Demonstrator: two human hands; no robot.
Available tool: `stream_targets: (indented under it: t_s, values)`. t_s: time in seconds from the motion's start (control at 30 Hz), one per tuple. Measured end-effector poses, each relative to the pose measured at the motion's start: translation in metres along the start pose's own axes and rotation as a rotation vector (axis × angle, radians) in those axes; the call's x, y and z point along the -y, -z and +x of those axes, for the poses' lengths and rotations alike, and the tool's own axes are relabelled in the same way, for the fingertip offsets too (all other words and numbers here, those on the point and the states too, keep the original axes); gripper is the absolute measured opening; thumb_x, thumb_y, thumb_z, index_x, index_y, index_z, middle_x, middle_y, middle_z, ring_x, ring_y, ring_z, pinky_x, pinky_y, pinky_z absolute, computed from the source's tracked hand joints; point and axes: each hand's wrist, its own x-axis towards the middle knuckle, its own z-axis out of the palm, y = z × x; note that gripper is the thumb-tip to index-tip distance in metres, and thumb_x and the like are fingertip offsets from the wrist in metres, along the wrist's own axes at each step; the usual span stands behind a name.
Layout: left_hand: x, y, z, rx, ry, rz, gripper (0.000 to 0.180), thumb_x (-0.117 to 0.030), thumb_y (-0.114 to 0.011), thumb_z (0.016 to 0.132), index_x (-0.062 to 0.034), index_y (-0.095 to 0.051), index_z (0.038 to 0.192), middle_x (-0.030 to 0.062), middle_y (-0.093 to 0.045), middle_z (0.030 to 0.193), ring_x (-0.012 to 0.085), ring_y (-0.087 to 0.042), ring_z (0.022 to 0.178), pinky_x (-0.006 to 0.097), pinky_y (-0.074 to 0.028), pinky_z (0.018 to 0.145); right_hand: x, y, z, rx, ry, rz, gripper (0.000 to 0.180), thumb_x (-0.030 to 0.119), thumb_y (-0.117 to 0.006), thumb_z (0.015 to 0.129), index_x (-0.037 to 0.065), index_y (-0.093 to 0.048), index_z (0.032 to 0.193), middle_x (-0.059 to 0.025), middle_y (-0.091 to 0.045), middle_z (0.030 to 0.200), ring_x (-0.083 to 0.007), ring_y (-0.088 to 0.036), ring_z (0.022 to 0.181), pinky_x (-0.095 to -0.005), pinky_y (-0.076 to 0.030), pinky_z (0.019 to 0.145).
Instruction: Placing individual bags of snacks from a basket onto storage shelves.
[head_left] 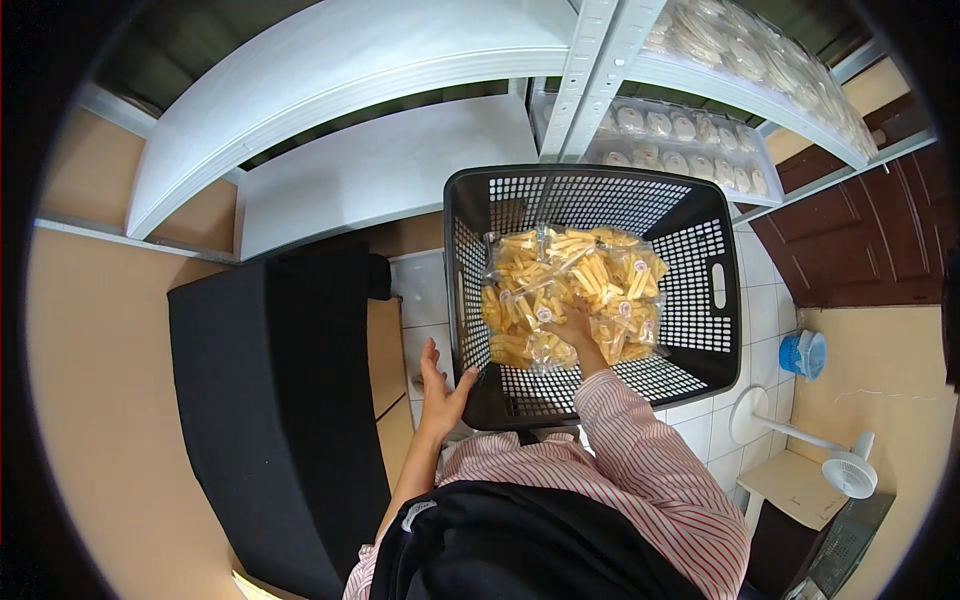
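Note:
A large black plastic basket (722, 330) with slotted sides stands in front of me. Inside lie several clear plastic bags of yellow snack sticks (600, 275), each with a small round label. My right hand (572, 327) reaches into the basket over its near side, its fingers and thumb on a bag of snack sticks (545, 312) near the middle. Part of its grip is hidden among the plastic. At the basket's near left corner, my left hand (442, 400) has its fingers spread and holds nothing, the thumb close to the rim.
A white metal shelf (390, 150) stands beyond the basket. On its right part are flat packs of round pale items (680, 128). Left of me is a black cloth-covered block (280, 400). At right are a blue bin (803, 355), a white fan (850, 472) and a brown door (860, 235).

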Motion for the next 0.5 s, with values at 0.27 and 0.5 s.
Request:
stream_targets:
  t_s: [0.27,0.5]
  values:
    - [0.0,0.016,0.005,0.049,-0.122,0.184,0.077,-0.023,-0.062,0.074,0.0004,-0.013,0.128,0.0192,-0.021,0.129,0.0312,-0.022,0.12,0.041,-0.026,0.095,-0.029,0.009,-0.026,-0.34,-0.006,0.334,0.056,0.038,-0.073,0.053,0.004,-0.06,0.095,-0.0166,-0.058,0.093,-0.026,-0.055,0.088,-0.0321,-0.043,0.075]
    - [-0.011,0.039,0.005,0.078,-0.243,0.213,0.073,-0.022,-0.062,0.073,0.0009,-0.017,0.126,0.02,-0.024,0.126,0.0324,-0.023,0.118,0.041,-0.023,0.096,0.001,0.033,-0.047,0.026,-0.167,0.141,0.085,0.051,-0.072,0.044,0.004,-0.052,0.111,-0.0234,-0.04,0.121,-0.0325,-0.032,0.117,-0.0357,-0.024,0.098]
